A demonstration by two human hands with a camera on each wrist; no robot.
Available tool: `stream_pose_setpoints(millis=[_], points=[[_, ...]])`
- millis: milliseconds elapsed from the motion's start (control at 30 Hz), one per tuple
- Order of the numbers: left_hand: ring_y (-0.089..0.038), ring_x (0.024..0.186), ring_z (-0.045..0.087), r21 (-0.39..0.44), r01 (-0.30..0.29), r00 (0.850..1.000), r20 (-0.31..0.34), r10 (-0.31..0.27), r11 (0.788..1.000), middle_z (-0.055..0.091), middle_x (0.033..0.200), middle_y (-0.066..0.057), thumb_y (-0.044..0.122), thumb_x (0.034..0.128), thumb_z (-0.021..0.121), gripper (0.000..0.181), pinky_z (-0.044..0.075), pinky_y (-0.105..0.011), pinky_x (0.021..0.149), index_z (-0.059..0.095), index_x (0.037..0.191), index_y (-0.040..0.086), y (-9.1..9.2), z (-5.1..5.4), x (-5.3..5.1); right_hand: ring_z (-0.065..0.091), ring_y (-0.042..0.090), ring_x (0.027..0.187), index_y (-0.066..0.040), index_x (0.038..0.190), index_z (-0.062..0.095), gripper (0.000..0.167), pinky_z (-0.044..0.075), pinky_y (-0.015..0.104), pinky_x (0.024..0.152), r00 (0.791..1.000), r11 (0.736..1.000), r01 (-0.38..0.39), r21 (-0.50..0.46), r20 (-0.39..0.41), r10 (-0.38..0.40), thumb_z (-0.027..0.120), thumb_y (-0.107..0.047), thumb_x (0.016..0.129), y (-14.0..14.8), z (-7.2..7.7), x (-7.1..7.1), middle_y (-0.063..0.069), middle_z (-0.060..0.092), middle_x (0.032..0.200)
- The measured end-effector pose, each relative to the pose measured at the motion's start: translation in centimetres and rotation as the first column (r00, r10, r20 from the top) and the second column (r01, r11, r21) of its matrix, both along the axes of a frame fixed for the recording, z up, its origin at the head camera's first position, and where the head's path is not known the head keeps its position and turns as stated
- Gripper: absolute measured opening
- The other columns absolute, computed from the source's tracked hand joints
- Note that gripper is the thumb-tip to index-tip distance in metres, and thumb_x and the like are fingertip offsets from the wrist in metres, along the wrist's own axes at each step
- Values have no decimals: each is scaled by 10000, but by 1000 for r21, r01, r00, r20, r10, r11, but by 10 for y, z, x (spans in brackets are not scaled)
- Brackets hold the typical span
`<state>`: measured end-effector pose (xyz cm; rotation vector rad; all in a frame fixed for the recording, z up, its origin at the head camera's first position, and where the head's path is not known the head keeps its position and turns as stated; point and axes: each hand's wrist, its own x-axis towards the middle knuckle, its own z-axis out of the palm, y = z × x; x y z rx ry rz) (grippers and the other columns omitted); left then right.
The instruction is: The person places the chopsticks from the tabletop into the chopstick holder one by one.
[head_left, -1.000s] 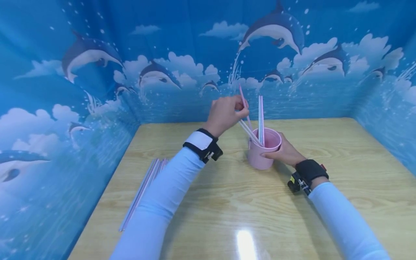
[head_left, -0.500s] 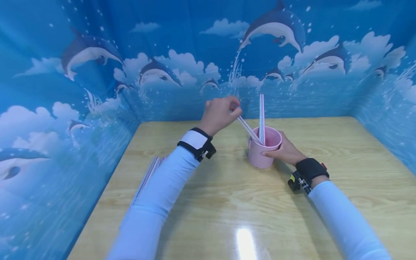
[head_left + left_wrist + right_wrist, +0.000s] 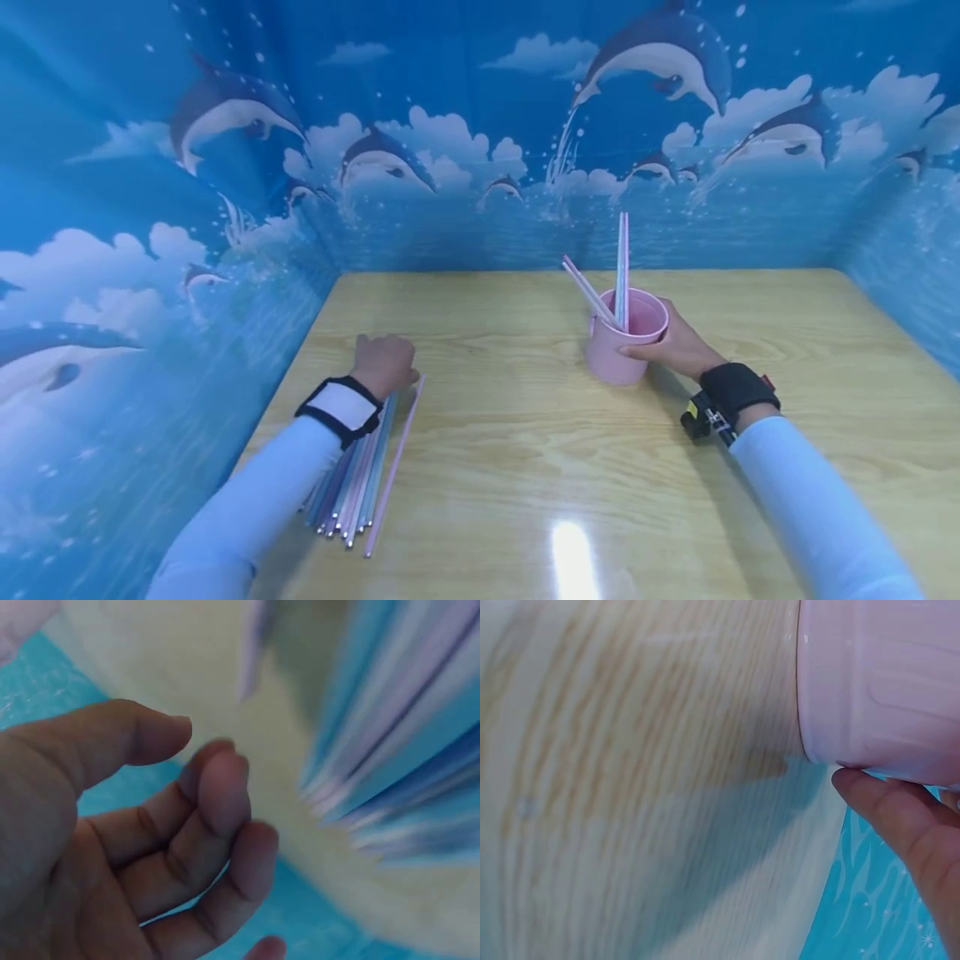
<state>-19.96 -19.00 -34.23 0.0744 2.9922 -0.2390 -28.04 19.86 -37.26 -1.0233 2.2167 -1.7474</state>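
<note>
One big blue backdrop (image 3: 450, 229) takes up most of your shot, all dolphins and puffy clouds, wrapping round behind and along the sides. Then you've got the wood-grain table (image 3: 510, 467), with a glare spot near the front edge of the view. Both your arms are in light blue sleeves, the left one (image 3: 255, 492) and the right one (image 3: 817, 500).

Your pile of sticks (image 3: 352, 492) lies on the table by your left forearm, blues and pinks mixed together. The pink cup (image 3: 611, 358) stands toward the back on your right, and your right hand (image 3: 678, 346) has it gripped from the side, thumb on the near face. Your left hand (image 3: 384, 362) is at the far end of the pile holding nothing: fingers loosely bent, with a gap to the thumb.

In the cup, some upright sticks (image 3: 622, 267) stand nearly straight, while a leaning pair (image 3: 585, 287) tips to your left. Last up, a lone pink stick (image 3: 393, 475) lies just right of the pile.
</note>
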Motion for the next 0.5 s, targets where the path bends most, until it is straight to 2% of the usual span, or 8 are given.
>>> stream_pose_setpoints(millis=[67, 167, 267, 367, 500], points=[[-207, 640, 548, 21, -18, 999, 52, 17, 1000, 592, 665, -40, 360, 742, 577, 270, 350, -523, 817, 566, 630, 114, -6, -11, 5, 459, 240, 1076, -5, 1243, 359, 691, 372, 302, 896, 1000, 1000, 19, 2, 7, -19, 669, 69, 630, 1, -1, 0, 158, 480, 1173], [-212, 638, 539, 64, -13, 998, 56, 9, 998, 583, 667, -41, 389, 742, 566, 309, 391, -491, 768, 546, 595, 117, -9, -22, 11, 461, 255, 1073, -5, 1245, 356, 689, 381, 311, 889, 1000, 1000, 14, -6, 18, -14, 665, 71, 634, 0, -4, 1, 164, 478, 1173], [-196, 636, 524, 89, -27, 997, 69, 20, 996, 560, 637, -17, 420, 715, 580, 334, 385, -502, 776, 503, 554, 138, -7, -32, 16, 459, 269, 1077, 8, 1249, 341, 685, 385, 332, 886, 1000, 1000, -17, -6, 21, 17, 656, 71, 644, -1, -8, 2, 177, 470, 1180], [-176, 616, 500, 107, -56, 994, 97, 46, 993, 530, 606, 6, 397, 675, 620, 312, 361, -520, 798, 485, 541, 150, -4, -37, 18, 459, 270, 1079, 9, 1253, 335, 690, 383, 331, 888, 1000, 1000, -25, 4, 16, 24, 662, 54, 647, -2, -10, 1, 176, 470, 1181], [-170, 562, 485, 117, -53, 992, 116, 40, 992, 512, 568, 7, 337, 615, 647, 271, 413, -435, 668, 478, 531, 143, 6, -36, 10, 459, 281, 1075, 2, 1250, 343, 684, 389, 350, 881, 1000, 1000, -23, -10, -4, 23, 657, 64, 646, 0, -5, -1, 180, 471, 1178]])
